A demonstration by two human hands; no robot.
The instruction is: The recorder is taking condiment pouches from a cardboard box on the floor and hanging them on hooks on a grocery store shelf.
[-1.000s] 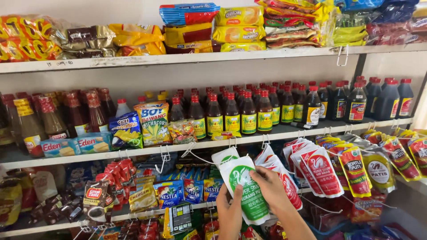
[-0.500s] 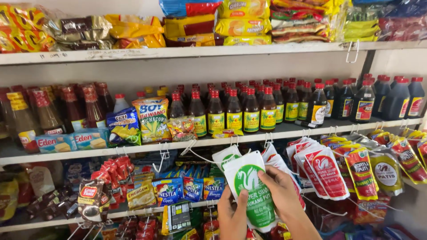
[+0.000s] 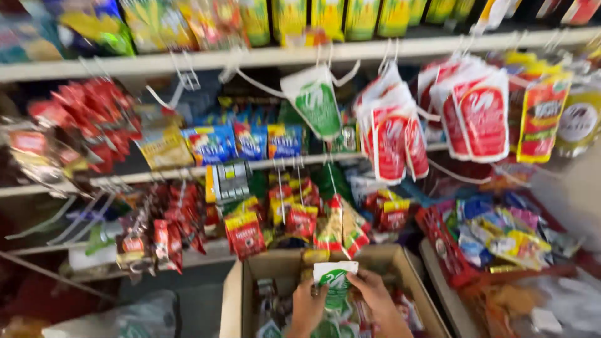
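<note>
Green-white pouch (image 3: 335,281) upright between both hands

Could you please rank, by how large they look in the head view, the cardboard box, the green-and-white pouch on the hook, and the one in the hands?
1. cardboard box
2. hanging green-and-white pouch
3. held pouch, partly hidden by both hands, so its rank is unsure.
</note>
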